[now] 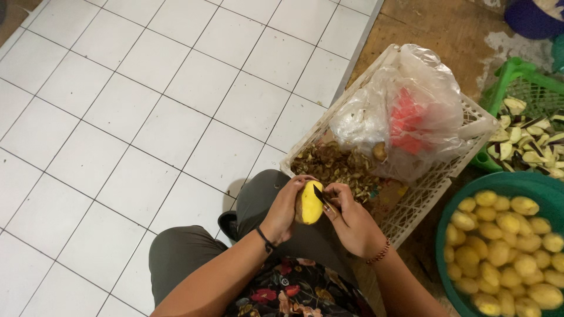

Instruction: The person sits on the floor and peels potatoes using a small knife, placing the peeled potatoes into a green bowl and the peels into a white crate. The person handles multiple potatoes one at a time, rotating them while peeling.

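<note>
A yellow, mostly peeled potato (308, 205) is gripped in my left hand (284, 210) above my lap. My right hand (351, 218) holds a small dark-bladed knife (321, 196) with its blade resting against the potato's upper right side. Both hands meet just in front of a white plastic crate (470, 126). The knife's handle is hidden inside my right fist.
The white crate holds brown peelings (336, 167) and a clear plastic bag (405, 111) with something red inside. A green tub (546, 186) at the right is full of peeled yellow potatoes (505, 246). A green basket (517, 76) holds cut eggplant pieces. White tiled floor (147, 117) spreads left.
</note>
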